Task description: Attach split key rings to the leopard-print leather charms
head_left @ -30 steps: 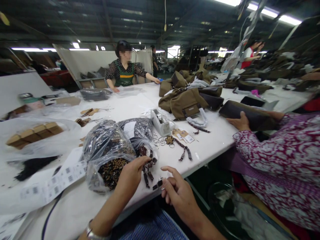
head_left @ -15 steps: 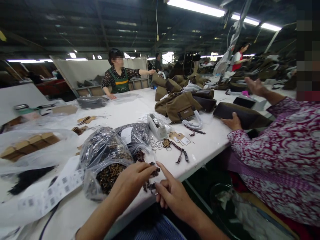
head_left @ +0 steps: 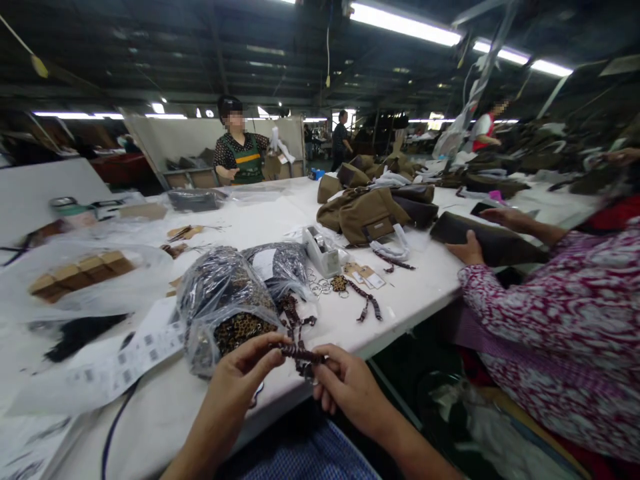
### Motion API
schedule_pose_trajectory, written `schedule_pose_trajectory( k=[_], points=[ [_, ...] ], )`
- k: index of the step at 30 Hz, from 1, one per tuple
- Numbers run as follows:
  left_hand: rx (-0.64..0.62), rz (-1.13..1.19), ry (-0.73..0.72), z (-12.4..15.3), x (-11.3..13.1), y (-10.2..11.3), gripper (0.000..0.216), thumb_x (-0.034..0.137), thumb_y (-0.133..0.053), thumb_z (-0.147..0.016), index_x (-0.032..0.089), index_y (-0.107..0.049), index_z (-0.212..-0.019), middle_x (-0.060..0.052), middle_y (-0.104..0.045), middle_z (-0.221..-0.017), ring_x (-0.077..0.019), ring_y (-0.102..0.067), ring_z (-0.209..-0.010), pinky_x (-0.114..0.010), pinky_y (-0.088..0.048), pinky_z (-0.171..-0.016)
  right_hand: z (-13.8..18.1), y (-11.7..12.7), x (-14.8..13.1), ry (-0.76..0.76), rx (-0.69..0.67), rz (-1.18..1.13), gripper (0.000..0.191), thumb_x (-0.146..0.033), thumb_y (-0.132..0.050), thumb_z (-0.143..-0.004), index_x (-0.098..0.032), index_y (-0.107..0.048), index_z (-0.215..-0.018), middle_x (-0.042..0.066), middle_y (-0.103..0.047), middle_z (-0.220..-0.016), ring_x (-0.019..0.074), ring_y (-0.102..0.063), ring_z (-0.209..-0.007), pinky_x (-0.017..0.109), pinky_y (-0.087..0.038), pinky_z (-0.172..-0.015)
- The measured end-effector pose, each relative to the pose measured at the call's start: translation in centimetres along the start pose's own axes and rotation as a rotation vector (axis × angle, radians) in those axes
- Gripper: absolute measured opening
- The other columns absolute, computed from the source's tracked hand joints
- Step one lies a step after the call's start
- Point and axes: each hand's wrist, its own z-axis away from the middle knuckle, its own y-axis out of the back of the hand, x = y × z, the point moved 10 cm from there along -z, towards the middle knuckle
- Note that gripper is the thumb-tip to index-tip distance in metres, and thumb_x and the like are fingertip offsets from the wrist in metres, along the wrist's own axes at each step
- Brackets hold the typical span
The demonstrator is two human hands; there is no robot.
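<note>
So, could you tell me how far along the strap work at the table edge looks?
Done: two finished-looking leopard straps lie beside loose key rings. In hand: the left hand and right hand pinch one strap piece between them. Left: the clear bag of leopard pieces looks well filled.

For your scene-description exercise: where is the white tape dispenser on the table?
The tape dispenser sits mid-table in the head view, between the plastic bags on its left and the brown bag behind it.

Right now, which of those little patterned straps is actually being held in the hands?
The dark patterned strap stretched between the left hand and right hand at the table edge. The other straps lie loose on the white table, beside the key rings.
</note>
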Motion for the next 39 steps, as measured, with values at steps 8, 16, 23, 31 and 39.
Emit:
schedule_pose_trajectory(
  k=[8,16,23,31,39],
  points=[
    [0.069,0.083,-0.071,1.0,0.5,1.3,0.028,0.04,-0.066,-0.085,0.019,-0.07,-0.103,-0.008,-0.075,-0.105,-0.0207,-0.068,-0.102,-0.03,-0.053,-0.092,0.8,-0.1,-1.2,0.036,0.036,-0.055,0.044,-0.053,-0.06,-0.087,-0.017,-0.055,-0.112,-0.002,-0.064,-0.061,0.0083,-0.053,-0.041,0.016,-0.041,-0.039],
    [-0.04,-0.132,-0.419,2.8,4.0,-2.1,0.012,0.026,-0.066,-0.083,0.025,-0.079,-0.085,-0.004,-0.074,-0.086,-0.0179,-0.069,-0.084,-0.025,-0.056,-0.077,0.2,-0.5,-2.3,0.047,0.104,-0.061,0.045,-0.058,-0.063,-0.083,-0.015,-0.058,-0.097,-0.003,-0.062,-0.055,0.0068,-0.049,-0.037,0.016,-0.038,-0.037],
    [-0.123,-0.067,-0.413,2.8,3.5,-3.0,0.014,0.019,-0.07,-0.08,0.028,-0.08,-0.085,-0.003,-0.076,-0.084,-0.0158,-0.071,-0.08,-0.021,-0.056,-0.075,0.5,-1.6,-0.9,-0.079,0.037,-0.206,0.046,-0.058,-0.066,-0.08,-0.014,-0.059,-0.092,-0.005,-0.056,-0.051,0.004,-0.041,-0.034,0.013,-0.03,-0.034],
    [-0.052,-0.045,-0.254,2.2,1.0,-2.5,0.011,0.028,-0.073,-0.075,0.023,-0.078,-0.083,-0.003,-0.077,-0.083,-0.0177,-0.072,-0.077,-0.022,-0.058,-0.071,1.5,-1.6,-1.9,0.05,0.033,0.016,0.042,-0.055,-0.057,-0.089,-0.015,-0.06,-0.098,-0.003,-0.058,-0.056,0.0058,-0.047,-0.038,0.015,-0.035,-0.039],
    [-0.088,0.033,-0.07,2.3,-0.3,-4.8,0.03,0.04,-0.068,-0.08,0.022,-0.075,-0.103,-0.006,-0.076,-0.109,-0.0245,-0.071,-0.101,-0.03,-0.058,-0.088,1.8,-0.5,-3.9,0.22,0.054,0.33,0.023,-0.036,-0.049,-0.096,-0.021,-0.056,-0.113,-0.004,-0.062,-0.062,0.009,-0.057,-0.048,0.018,-0.045,-0.05]
  ],
)
